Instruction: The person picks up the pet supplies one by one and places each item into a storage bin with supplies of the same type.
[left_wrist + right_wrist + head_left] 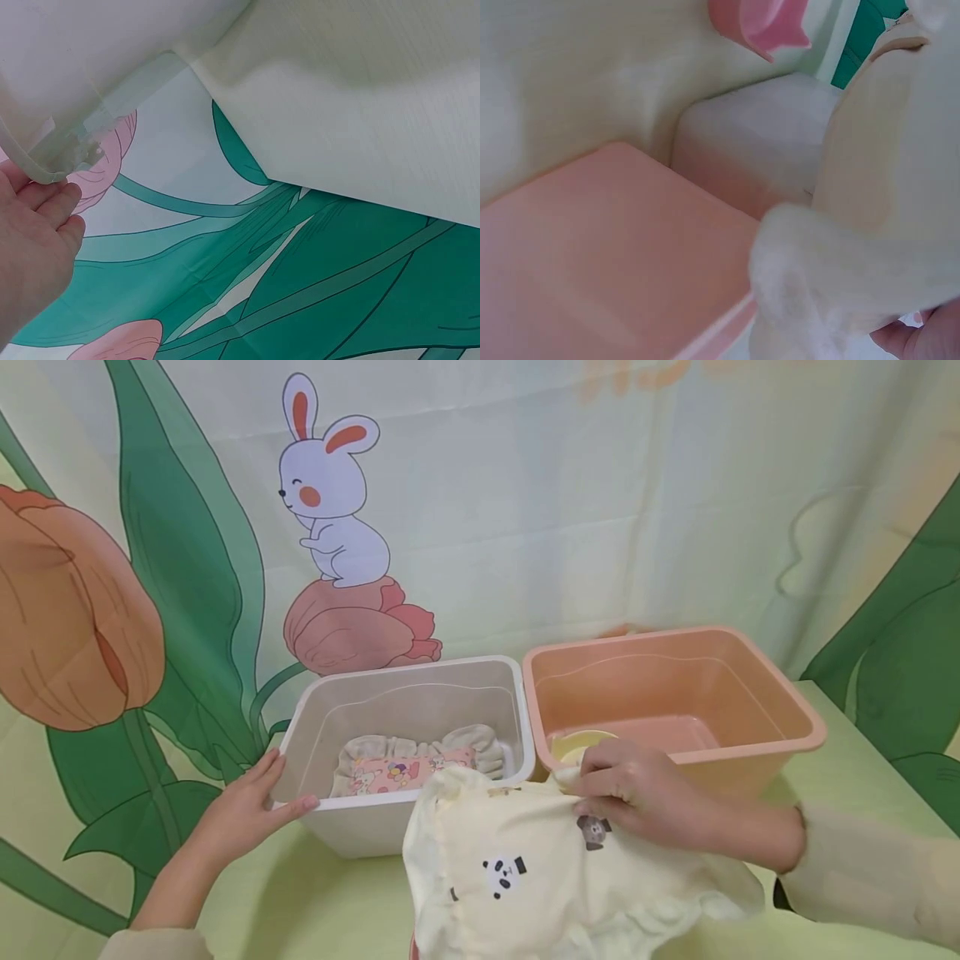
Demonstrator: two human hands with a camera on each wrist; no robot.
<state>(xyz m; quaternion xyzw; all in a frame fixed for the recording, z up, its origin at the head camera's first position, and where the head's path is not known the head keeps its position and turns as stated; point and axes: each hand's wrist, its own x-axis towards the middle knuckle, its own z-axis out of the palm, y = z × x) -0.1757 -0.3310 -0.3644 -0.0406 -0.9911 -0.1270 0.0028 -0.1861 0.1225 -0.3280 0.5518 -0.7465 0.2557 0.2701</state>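
Note:
My right hand (637, 789) pinches the upper edge of a cream, frilled pillow-like cloth (540, 860) printed with a panda and other animal faces. The cloth hangs in front of the two bins; in the right wrist view its frill (795, 262) covers much of the right side, and only a bit of the hand (930, 334) shows. My left hand (243, 814) rests on the front left corner of a white bin (352, 822), thumb along the near rim. In the left wrist view, extended fingers (56, 199) touch that rim. Inside lies a pink frilled pillow (412, 768) with rabbit prints.
An orange-pink bin (750, 693) stands right beside the white one, with a yellow round item (585, 743) inside, partly behind my right hand. A pink plastic object (772, 22) shows in the right wrist view. Behind the table hangs a printed curtain (487, 510).

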